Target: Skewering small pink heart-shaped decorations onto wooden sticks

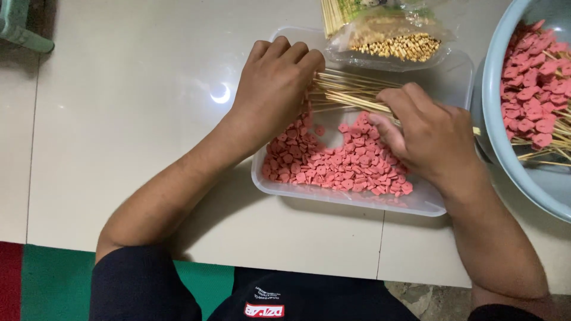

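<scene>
Over the clear tray (428, 205), left hand (276, 89) curled on skewers (351, 92), right hand (431, 134) pinching pink slices (339, 166).

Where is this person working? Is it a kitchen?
Probably a home or small food-prep spot, working low by the floor. A clear tray holds pink food slices, bamboo skewers lie ready, and a blue basin holds finished sticks.

One package only: a clear plastic bag (386, 32) at the top edge of your view, just past the far rim of the clear plastic tray (357, 202), partly lying on it. It's crumpled and glossy, open toward you, with tan bamboo skewers (395, 46) inside showing their cut ends. A green and white printed patch sits near its top, cut off by the frame. No signs or screens.
</scene>
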